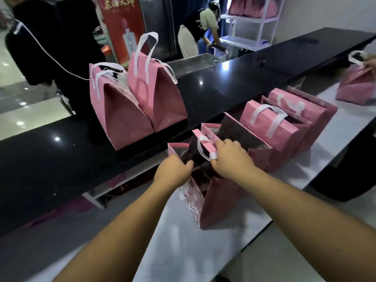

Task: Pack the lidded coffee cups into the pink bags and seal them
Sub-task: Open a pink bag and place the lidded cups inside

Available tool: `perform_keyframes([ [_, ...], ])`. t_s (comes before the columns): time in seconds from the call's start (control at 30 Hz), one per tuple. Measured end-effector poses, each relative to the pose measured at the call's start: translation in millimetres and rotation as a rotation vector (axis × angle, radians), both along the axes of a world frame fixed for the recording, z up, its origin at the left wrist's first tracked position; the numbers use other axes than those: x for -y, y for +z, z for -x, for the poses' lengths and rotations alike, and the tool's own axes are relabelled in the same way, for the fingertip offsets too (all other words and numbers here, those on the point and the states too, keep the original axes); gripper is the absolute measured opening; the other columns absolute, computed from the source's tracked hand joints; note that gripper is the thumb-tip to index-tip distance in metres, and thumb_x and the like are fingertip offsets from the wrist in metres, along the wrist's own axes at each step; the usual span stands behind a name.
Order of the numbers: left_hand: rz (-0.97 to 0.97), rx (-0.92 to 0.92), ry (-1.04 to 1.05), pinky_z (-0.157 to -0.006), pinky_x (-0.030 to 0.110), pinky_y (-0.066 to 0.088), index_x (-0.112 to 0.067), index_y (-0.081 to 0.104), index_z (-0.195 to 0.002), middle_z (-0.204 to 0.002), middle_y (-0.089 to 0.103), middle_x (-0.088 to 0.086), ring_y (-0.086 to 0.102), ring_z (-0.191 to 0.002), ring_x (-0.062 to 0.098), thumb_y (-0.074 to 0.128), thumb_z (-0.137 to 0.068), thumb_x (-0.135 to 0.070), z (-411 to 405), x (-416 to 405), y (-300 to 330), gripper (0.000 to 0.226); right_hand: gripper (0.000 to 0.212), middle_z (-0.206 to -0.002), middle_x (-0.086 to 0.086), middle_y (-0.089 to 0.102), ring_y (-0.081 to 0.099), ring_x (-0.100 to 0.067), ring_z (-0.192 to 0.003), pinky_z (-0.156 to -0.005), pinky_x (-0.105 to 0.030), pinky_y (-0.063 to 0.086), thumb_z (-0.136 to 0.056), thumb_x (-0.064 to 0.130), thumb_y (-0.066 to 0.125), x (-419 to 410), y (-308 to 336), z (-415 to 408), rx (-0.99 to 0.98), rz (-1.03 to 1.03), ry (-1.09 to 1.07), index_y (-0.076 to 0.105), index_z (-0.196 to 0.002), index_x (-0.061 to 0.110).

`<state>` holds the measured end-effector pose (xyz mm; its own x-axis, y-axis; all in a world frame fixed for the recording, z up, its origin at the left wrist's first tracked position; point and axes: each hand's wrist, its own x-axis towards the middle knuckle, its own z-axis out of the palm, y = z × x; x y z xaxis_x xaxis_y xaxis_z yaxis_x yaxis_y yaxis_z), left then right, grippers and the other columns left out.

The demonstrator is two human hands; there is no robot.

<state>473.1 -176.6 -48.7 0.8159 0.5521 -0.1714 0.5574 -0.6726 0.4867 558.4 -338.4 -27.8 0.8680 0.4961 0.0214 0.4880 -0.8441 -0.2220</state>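
Hands at an open pink bag (215, 202) on the white surface (183, 251).
Left hand (173, 169) fingers pinch its rim; right hand (232, 157) fingers grip its white handle (203, 153).

white worktop (203, 251) carries pink bags (270, 127); black counter (61, 159) carries two.

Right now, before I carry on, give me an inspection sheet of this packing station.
Surface: white worktop below a raised black counter.
Job's things: open pink bag in front; row of pink bags to its right; two closed bags on the counter. No cups visible.
Clutter: nothing seen.
Hands: left hand and right hand grip the open bag's top edges.
Cables: white cord on a bystander.
Surroundings: white shelf with more bags; other people.
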Motion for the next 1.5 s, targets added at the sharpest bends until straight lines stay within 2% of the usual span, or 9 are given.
perform_keyframes([
  [0.07,0.015,-0.022,0.033,-0.055,0.034,0.049,-0.004,0.061,-0.109,-0.076,0.067,0.006,0.063,-0.068,0.023,0.056,-0.085,-0.04,-6.7,-0.8,0.3,0.044,0.045,-0.126,-0.012,0.061,0.055,-0.036,-0.111,-0.084,-0.043,0.048,-0.092,0.031,0.056,-3.1,-3.0,-12.6,-0.002,0.03,0.091,0.053,-0.132,0.01],
  [0.17,0.053,-0.073,0.081,-0.057,0.034,0.049,-0.006,0.061,-0.084,-0.074,0.065,0.01,0.062,-0.066,0.026,0.056,-0.083,-0.029,-13.2,0.9,-2.4,0.023,0.049,-0.124,-0.011,0.061,0.056,-0.034,-0.108,-0.077,-0.04,0.046,-0.083,0.025,0.065,-10.4,-9.1,-24.4,0.026,0.086,0.219,0.051,-0.128,0.011],
  [0.27,0.082,-0.118,0.153,-0.05,0.029,0.041,-0.009,0.059,-0.082,-0.072,0.063,0.007,0.057,-0.06,0.022,0.056,-0.084,-0.021,-13.8,4.0,-6.6,0.013,0.063,-0.13,-0.014,0.059,0.056,-0.035,-0.122,-0.088,-0.043,0.052,-0.086,0.02,0.066,-18.0,-14.7,-30.0,-0.006,0.139,0.281,0.04,-0.141,0.004],
  [0.37,0.108,-0.15,0.228,-0.055,0.031,0.045,-0.01,0.059,-0.085,-0.08,0.064,0.008,0.059,-0.068,0.023,0.052,-0.087,-0.011,-10.9,6.5,-8.1,0.008,0.052,-0.125,-0.014,0.064,0.064,-0.035,-0.114,-0.081,-0.041,0.053,-0.09,0.011,0.059,-22.7,-15.1,-40.3,-0.075,0.093,0.282,0.042,-0.138,0.0],
  [0.5,0.144,-0.142,0.325,-0.061,0.035,0.048,-0.007,0.062,-0.09,-0.085,0.065,0.01,0.061,-0.074,0.026,0.046,-0.088,-0.002,1.0,6.4,-6.0,0.016,0.005,-0.104,-0.013,0.066,0.064,-0.037,-0.091,-0.069,-0.036,0.044,-0.093,0.008,0.054,-26.1,-3.0,-54.7,-0.108,0.064,0.307,0.052,-0.092,0.012],
  [0.8,0.148,-0.021,0.624,-0.059,0.034,0.049,-0.015,0.061,-0.087,-0.085,0.068,0.005,0.064,-0.076,0.024,0.038,-0.085,-0.004,99.8,-0.2,7.3,0.026,0.028,-0.069,0.006,0.056,0.054,-0.021,-0.064,-0.05,-0.028,0.031,-0.095,0.023,0.052,-56.1,-3.3,-29.0,-0.361,-0.105,0.472,0.05,-0.066,0.023],
  [1.07,0.182,0.11,0.953,-0.068,0.035,0.057,-0.021,0.065,-0.084,-0.085,0.071,-0.002,0.068,-0.078,0.02,0.036,-0.075,-0.021,274.7,22.3,21.1,0.031,0.049,-0.053,0.011,0.062,0.058,-0.015,-0.055,-0.045,-0.026,0.038,-0.1,0.055,0.052,-99.2,5.0,123.7,-0.666,-0.233,0.697,0.064,-0.065,0.023],
  [1.23,0.173,0.19,1.157,-0.072,0.036,0.059,-0.022,0.068,-0.088,-0.087,0.072,-0.005,0.069,-0.078,0.017,0.042,-0.082,-0.027,414.7,53.8,19.2,0.027,0.039,-0.063,0.007,0.067,0.065,-0.018,-0.062,-0.047,-0.033,0.047,-0.098,0.042,0.058,-110.4,9.3,254.1,-0.607,-0.153,0.93,0.069,-0.068,0.02],
  [1.5,0.117,0.268,1.467,-0.067,0.039,0.06,-0.027,0.067,-0.09,-0.085,0.072,-0.001,0.071,-0.078,0.022,0.044,-0.1,-0.021,641.6,140.3,13.1,0.026,0.052,-0.052,0.006,0.048,0.045,-0.014,-0.05,-0.044,-0.028,0.026,-0.1,0.031,0.061,-100.8,12.0,495.3,-0.429,-0.11,1.243,0.043,-0.052,0.02],
])
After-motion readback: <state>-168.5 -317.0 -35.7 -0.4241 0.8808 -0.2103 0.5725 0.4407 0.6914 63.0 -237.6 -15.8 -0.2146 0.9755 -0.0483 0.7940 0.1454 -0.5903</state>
